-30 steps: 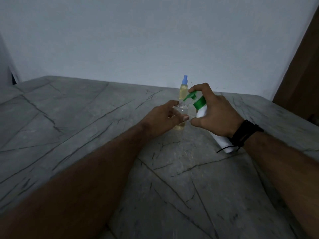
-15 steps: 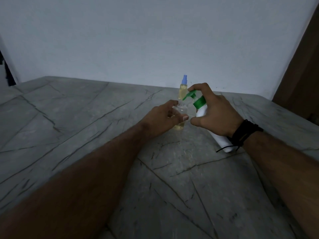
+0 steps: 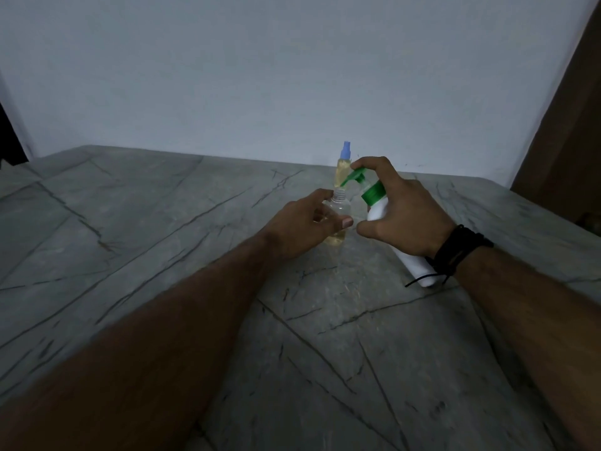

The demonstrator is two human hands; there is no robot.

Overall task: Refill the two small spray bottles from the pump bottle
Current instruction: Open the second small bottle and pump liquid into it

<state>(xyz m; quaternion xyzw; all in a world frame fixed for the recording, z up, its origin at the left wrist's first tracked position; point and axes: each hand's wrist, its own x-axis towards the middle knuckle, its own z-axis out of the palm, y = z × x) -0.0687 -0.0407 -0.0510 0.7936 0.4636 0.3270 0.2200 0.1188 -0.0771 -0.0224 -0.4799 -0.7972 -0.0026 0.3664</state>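
A small clear spray bottle (image 3: 339, 208) without its cap stands on the grey stone table (image 3: 162, 242), with a little yellowish liquid at its bottom. My left hand (image 3: 304, 224) grips it. My right hand (image 3: 405, 216) holds a white pump bottle (image 3: 379, 208) tilted to the left, its base resting on the table. A finger lies on the green pump head (image 3: 354, 175), whose spout points down at the open neck of the clear bottle. Behind them stands a second small bottle (image 3: 343, 167) with a blue spray cap, filled with yellow liquid.
A pale wall rises just behind the table's far edge. A brown wooden panel (image 3: 566, 125) stands at the right. A black corded bracelet (image 3: 455, 252) is on my right wrist.
The pump head has risen slightly under my right finger. Both hands and both small bottles stay where they were.
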